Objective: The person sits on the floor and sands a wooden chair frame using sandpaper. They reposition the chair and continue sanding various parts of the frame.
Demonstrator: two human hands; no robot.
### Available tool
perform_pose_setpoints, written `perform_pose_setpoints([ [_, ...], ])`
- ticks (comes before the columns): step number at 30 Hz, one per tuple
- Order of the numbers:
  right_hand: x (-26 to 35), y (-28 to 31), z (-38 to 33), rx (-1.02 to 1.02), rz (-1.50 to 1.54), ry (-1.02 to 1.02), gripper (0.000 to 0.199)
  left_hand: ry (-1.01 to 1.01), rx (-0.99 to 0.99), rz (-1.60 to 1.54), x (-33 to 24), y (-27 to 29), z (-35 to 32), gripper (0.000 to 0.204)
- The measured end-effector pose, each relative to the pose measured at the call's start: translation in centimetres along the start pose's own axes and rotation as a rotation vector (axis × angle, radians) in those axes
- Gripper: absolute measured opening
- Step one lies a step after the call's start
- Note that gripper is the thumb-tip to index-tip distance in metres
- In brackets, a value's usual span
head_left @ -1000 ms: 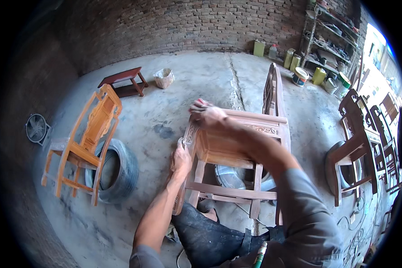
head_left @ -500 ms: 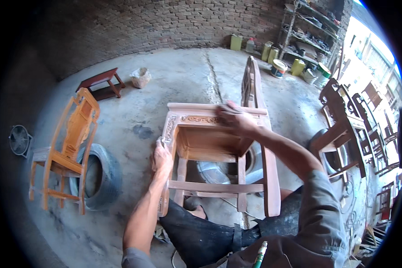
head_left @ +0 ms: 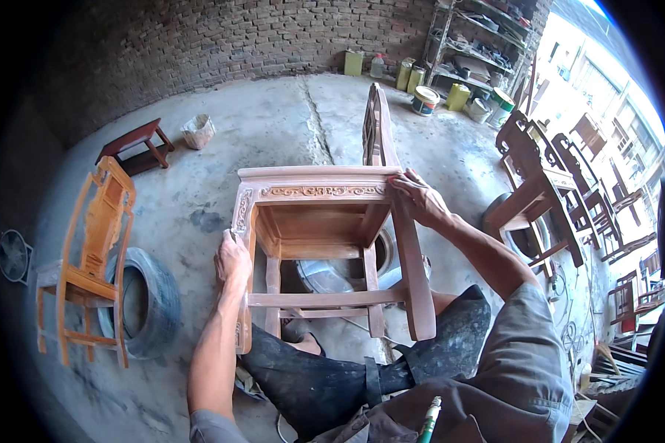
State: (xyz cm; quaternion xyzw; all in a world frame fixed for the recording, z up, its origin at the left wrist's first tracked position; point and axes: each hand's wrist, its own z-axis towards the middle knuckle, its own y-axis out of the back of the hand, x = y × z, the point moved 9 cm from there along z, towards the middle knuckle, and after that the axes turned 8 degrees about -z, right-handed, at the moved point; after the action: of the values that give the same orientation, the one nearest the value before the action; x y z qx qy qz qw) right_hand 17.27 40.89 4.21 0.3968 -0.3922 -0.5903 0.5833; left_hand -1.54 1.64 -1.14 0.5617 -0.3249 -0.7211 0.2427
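Observation:
An unfinished carved wooden chair (head_left: 318, 221) lies tipped on its back in front of me, its legs pointing toward me and its backrest (head_left: 377, 125) sticking up behind. My left hand (head_left: 233, 258) grips the left front leg just below the carved seat rail. My right hand (head_left: 417, 196) holds the right corner of the seat frame, where the carved rail meets the right leg. My knees in dark trousers sit under the chair's lower stretchers.
A finished orange chair (head_left: 89, 251) stands on a tyre (head_left: 151, 299) at left. A small dark stool (head_left: 137, 144) and a bucket (head_left: 198, 131) stand farther back. Several dark chairs (head_left: 539, 192) crowd the right. Shelves with cans (head_left: 458, 52) line the brick wall.
The chair has swung round so its seat frame faces me squarely. My right hand slid from the left end of the carved rail to its right corner. My left hand stayed on the leg.

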Motion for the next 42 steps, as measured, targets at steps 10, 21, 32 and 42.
perform_pose_setpoints([
  [10,1.2,-2.7,0.5,-0.002,0.017,-0.122,0.051,0.008,0.022,0.006,-1.0,0.8,0.1,0.027],
  [21,4.3,1.1,-1.4,-0.117,0.102,-0.079,0.045,0.003,0.013,0.012,-0.3,0.9,-0.1,0.03],
  [32,6.4,-0.7,1.6,-0.092,0.142,0.056,0.051,-0.003,0.042,-0.021,-1.0,0.1,-0.2,0.028],
  [42,7.9,-3.2,3.8,-0.001,0.133,-0.015,0.056,-0.021,0.021,-0.048,-0.9,0.2,0.0,0.028],
])
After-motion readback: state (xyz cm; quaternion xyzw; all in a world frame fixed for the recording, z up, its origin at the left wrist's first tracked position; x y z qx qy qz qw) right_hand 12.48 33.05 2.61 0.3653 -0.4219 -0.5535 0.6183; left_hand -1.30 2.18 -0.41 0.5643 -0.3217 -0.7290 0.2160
